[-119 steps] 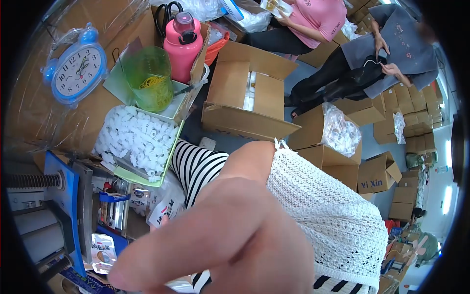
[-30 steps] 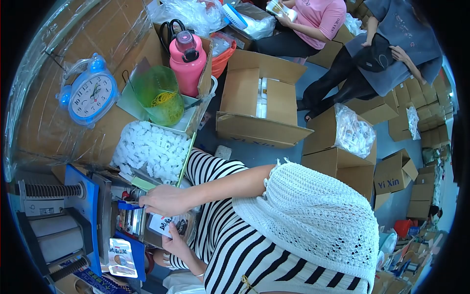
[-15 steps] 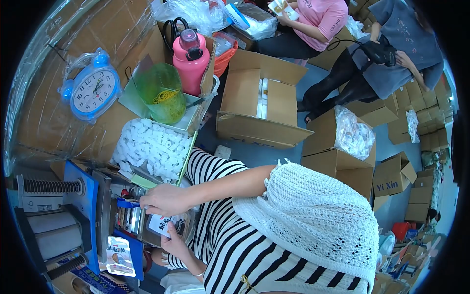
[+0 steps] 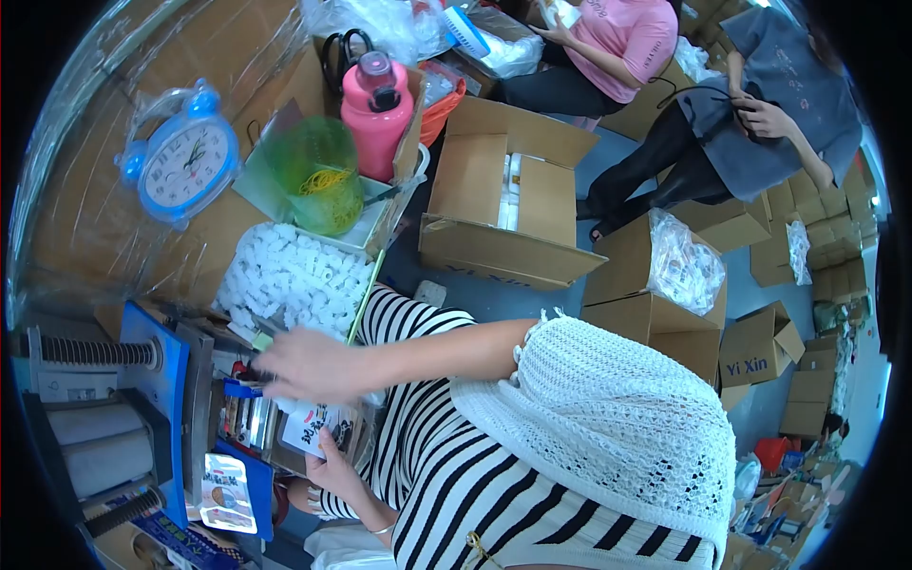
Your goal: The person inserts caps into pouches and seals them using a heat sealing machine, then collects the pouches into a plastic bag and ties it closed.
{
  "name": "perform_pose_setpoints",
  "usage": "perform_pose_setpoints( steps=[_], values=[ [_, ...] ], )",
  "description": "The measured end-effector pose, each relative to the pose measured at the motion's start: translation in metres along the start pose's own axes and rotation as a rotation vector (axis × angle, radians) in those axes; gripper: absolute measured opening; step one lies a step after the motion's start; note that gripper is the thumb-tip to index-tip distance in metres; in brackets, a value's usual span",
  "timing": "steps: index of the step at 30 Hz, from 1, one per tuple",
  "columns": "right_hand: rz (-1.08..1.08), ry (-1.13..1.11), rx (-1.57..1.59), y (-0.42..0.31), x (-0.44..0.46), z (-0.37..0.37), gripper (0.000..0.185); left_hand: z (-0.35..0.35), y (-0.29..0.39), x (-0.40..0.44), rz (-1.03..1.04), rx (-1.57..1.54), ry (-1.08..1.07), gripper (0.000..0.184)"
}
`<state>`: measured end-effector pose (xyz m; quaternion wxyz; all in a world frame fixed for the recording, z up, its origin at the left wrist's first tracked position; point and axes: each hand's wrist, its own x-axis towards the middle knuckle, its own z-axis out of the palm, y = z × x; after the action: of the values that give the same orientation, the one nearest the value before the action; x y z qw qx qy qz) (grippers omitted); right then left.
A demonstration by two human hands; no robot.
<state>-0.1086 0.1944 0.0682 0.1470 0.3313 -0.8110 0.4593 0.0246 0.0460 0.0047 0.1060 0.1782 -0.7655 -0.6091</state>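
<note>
While near the hands (image 4: 309,369), green-edged tray (image 4: 369,296) of white pieces (image 4: 294,280)

Place: a packing workshop, by its look
Cartons: an open carton (image 4: 499,256) mid-floor, a "Yi Xin" carton (image 4: 746,351) farther right, stacked boxes (image 4: 807,214) behind
Machine: a blue-sided machine (image 4: 100,446) with rollers and springs
Supplies: heaped small white pieces (image 4: 294,285), clear plastic (image 4: 682,274), a labelled packet (image 4: 302,427)
Company: a person in pink (image 4: 622,46), another in grey (image 4: 784,90)

Free room for the hands (image 4: 313,367) lies above the white pieces (image 4: 294,280), but the green container (image 4: 302,152) stands alongside.
</note>
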Motion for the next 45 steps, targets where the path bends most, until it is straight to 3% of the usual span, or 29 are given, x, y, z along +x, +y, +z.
perform_pose_setpoints(
  steps=[2, 4, 5, 6, 8, 14, 16, 19, 36, 38, 39, 40, 41, 44, 45],
  values=[
    [0.096, -0.122, -0.178, 0.016, 0.017, -0.009, 0.021, 0.000, 0.002, -0.003, -0.025, 0.015, 0.004, 0.024],
    [0.009, -0.003, -0.386, 0.039, 0.016, -0.009, 0.015, -0.007, -0.001, 0.000, -0.159, 0.121, -0.006, 0.024],
    [0.115, -0.191, -0.477, 0.057, 0.013, -0.007, 0.017, -0.007, -0.005, -0.003, -0.185, 0.040, 0.007, 0.023],
    [0.132, -0.136, -0.408, 0.067, 0.004, -0.005, 0.023, -0.005, 0.004, -0.005, -0.168, 0.036, 0.022, 0.023],
    [0.078, -0.228, -0.469, 0.072, 0.008, -0.003, 0.033, -0.007, -0.004, -0.004, -0.250, -0.012, 0.034, 0.024],
    [-0.035, -0.219, -0.618, 0.057, 0.012, 0.027, 0.027, -0.011, -0.018, 0.007, -0.190, -0.221, 0.152, 0.022],
    [-0.040, -0.193, -0.610, 0.058, 0.012, 0.035, 0.027, -0.018, -0.016, 0.017, -0.158, -0.270, 0.153, 0.022],
    [-0.022, -0.149, -0.606, 0.058, 0.013, 0.042, 0.026, -0.035, -0.007, 0.032, -0.351, -0.329, 0.097, 0.021],
    [-0.005, -0.130, -0.529, 0.060, 0.011, 0.040, 0.025, -0.047, 0.032, 0.067, -0.334, -0.471, 0.127, 0.027],
    [0.019, -0.137, -0.484, 0.059, 0.012, 0.040, 0.026, -0.074, 0.060, 0.061, -0.290, 0.712, -0.003, 0.041],
    [0.019, -0.136, -0.481, 0.059, 0.012, 0.040, 0.026, -0.088, 0.052, 0.059, -0.123, 0.930, 0.228, 0.047],
    [0.020, -0.100, -0.456, 0.059, 0.013, 0.041, 0.027, -0.101, 0.038, 0.056, 0.051, 1.138, 0.464, 0.054],
    [0.021, -0.063, -0.429, 0.059, 0.014, 0.043, 0.028, -0.108, 0.025, 0.055, 0.048, 1.144, 0.469, 0.054],
    [-0.008, -0.050, -0.394, 0.057, 0.014, 0.043, 0.030, -0.120, -0.011, 0.061, 0.415, 1.436, 0.602, 0.056],
    [-0.028, -0.072, -0.391, 0.058, 0.013, 0.042, 0.031, -0.115, -0.012, 0.056, 0.419, 1.438, 0.607, 0.056]
  ],
)
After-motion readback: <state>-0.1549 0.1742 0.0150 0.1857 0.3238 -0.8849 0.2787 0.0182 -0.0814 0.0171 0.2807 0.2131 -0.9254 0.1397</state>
